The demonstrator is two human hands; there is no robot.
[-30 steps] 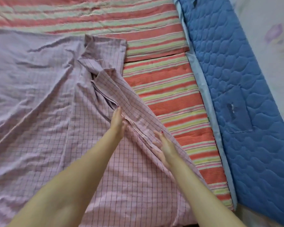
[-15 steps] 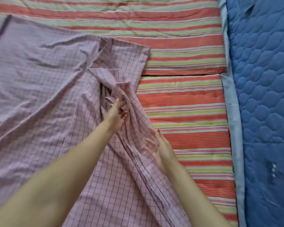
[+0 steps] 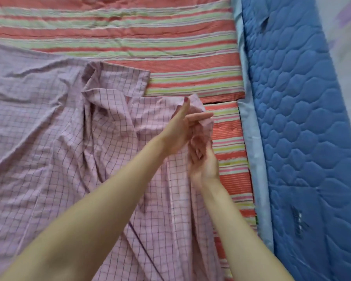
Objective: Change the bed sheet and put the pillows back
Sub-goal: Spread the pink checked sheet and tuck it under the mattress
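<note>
striped bedding point(image 3: 190, 57) lies beside a blue quilted mattress point(image 3: 302, 118); on it the rumpled pink checked sheet point(image 3: 49, 138), its bunched edge pinched by left hand point(image 3: 180, 128) and gripped by right hand point(image 3: 203, 161).

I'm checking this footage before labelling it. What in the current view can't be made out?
- Right hand fingers: motion-blurred against the bunched pink checked cotton sheet, so its grip is unclear.
- Left hand fingertips: partly hidden by the sheet's gathered edge.
- Striped red-and-green mattress pad: left part covered by the sheet, top cut by the frame.
- Blue quilted mattress: cut by the right edge.
- Pillows: none in view.
</note>
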